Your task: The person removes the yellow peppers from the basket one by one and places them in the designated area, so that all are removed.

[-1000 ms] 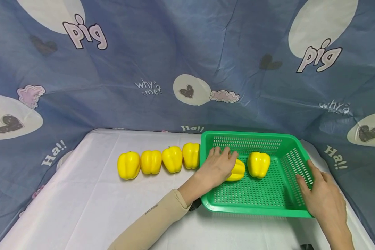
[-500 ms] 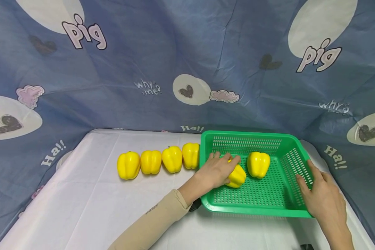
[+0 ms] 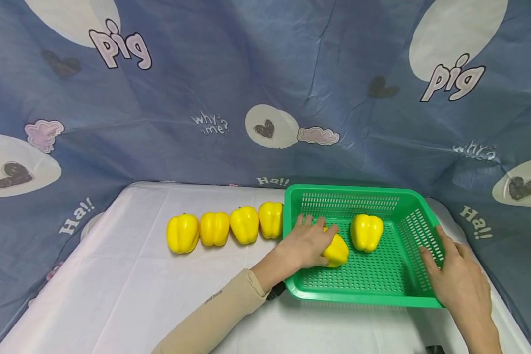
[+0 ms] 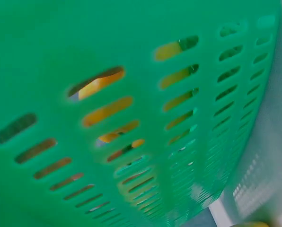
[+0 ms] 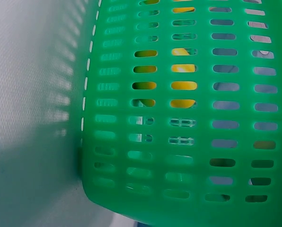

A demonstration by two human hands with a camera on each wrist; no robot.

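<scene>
Inside a green perforated plastic basket (image 3: 358,298), my left hand (image 3: 307,245) holds a yellow bell pepper (image 3: 336,251) between thumb and fingers, near the left end. The hand covers part of that pepper. A second yellow bell pepper (image 3: 366,233) lies to its right on the basket floor, untouched. My right hand (image 3: 462,278) grips the basket's right rim, thumb on the inner side. Both wrist views face the basket's slotted outer wall (image 4: 131,28), with yellow showing through the slots; neither shows the fingers.
Left of the basket, several yellow bell peppers (image 3: 214,229) stand in a row on the white tablecloth (image 3: 159,290); the rightmost is close beside the basket wall. A blue printed cloth (image 3: 203,157) hangs behind the table.
Under my left hand, the pepper has turned and shifted slightly toward the basket's front, and the thumb has come into view. My right hand and the basket have stayed put.
</scene>
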